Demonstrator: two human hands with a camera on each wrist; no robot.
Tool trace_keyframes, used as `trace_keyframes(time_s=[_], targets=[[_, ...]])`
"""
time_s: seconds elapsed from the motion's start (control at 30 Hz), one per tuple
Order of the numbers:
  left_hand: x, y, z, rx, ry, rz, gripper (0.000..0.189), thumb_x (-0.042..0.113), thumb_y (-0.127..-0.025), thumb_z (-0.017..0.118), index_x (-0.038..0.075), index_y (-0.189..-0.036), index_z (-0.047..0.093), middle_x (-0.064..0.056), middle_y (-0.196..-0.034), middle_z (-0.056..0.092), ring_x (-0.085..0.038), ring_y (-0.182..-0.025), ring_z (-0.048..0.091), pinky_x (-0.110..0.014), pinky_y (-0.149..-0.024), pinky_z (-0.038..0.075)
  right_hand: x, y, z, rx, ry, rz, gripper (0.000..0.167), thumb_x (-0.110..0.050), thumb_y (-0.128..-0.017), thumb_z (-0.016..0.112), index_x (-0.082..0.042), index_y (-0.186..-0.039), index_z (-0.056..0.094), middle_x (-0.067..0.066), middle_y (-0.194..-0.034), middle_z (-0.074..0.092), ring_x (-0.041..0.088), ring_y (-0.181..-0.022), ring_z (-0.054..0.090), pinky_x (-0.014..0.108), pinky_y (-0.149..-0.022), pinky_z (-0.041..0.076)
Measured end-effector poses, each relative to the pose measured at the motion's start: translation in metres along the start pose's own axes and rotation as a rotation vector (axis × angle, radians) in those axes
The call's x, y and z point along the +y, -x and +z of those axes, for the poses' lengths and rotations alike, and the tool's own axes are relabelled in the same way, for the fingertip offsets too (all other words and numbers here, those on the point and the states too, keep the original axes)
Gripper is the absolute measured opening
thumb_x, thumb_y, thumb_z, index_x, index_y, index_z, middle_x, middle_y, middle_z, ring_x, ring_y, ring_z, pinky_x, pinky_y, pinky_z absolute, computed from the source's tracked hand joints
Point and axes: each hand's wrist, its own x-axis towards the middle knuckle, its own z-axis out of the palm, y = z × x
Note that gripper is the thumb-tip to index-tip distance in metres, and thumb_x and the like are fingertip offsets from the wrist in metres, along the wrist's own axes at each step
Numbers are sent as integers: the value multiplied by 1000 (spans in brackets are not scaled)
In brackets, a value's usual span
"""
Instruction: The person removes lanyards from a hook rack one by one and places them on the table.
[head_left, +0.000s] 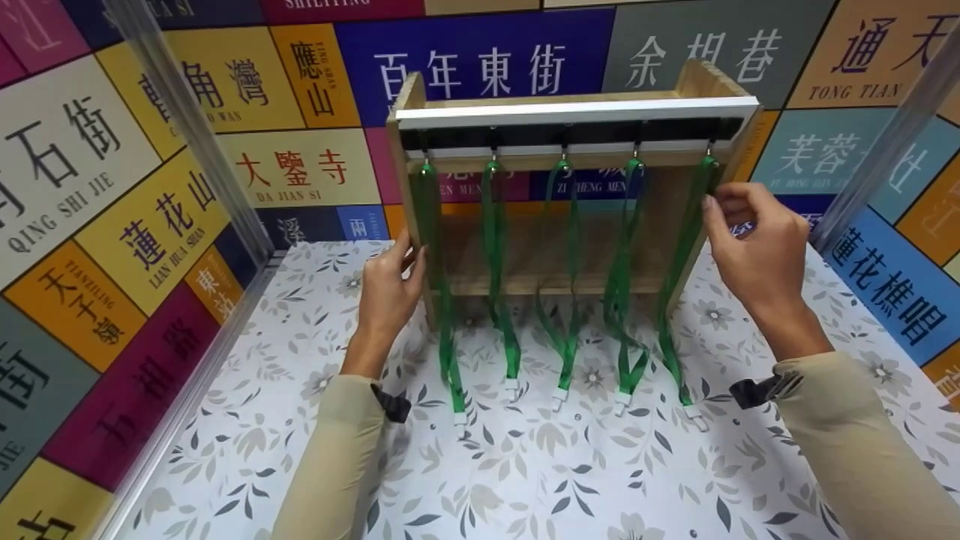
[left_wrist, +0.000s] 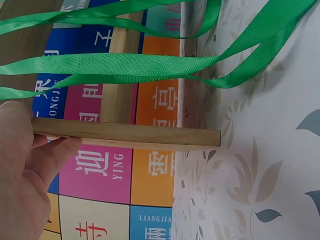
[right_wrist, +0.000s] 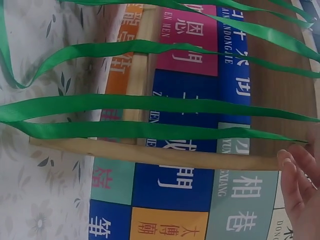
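From above, the head camera faces forward and down, taking in the full rack between left hand and right hand. Each wrist camera looks from close beside its hand along one rack side, toward the wall, its picture turned sideways: table at right in the left's, at left in the right's. Both share green ribbons.

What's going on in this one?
A person has both hands at a wooden rack standing upright on a leaf-patterned cloth. The left hand grips the rack's left side board. The right hand is at the right side board, fingertips by its edge; whether it grips is hard to tell. Five green lanyards hang in a row from the rack's front rail.
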Motion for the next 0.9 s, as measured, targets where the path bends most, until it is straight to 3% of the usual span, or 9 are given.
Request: trace_keyframes(time_s=[0.27, 0.53, 0.73, 0.9], targets=[[-1, 0, 2, 3, 11, 0, 44, 17, -110, 63, 13, -154, 59, -12, -140, 75, -28, -127, 74, -49, -100, 65, -20, -10, -5, 73, -15, 22, 25, -22, -106, 71, -2, -118, 79, 9, -96, 78, -13, -79, 57, 7, -72, 47], [-2, 2, 2, 15, 1, 3, 45, 19, -111, 62, 15, -156, 58, -12, -140, 75, -27, -127, 74, -48, -99, 65, -55, -17, -25, 182, -144, 61, 22, -20, -105, 71, -4, -117, 79, -24, -93, 71, -8, -76, 64, 8, -73, 51], [-2, 3, 2, 19, 8, 7, 44, 19, -111, 62, 16, -155, 59, -12, -141, 74, -27, -128, 74, -48, -99, 65, -56, -17, -39, 213, -131, 32, 21, -21, -107, 69, -7, -120, 79, -29, -94, 69, -9, -76, 64, 6, -74, 52], [-1, 3, 1, 16, -13, -9, 44, 20, -111, 63, 16, -154, 59, -11, -141, 75, -27, -128, 74, -44, -100, 65, -51, -27, -52, 225, -67, 84, 23, -25, -109, 66, -12, -124, 77, -33, -96, 65, -11, -80, 61, 7, -76, 50]])
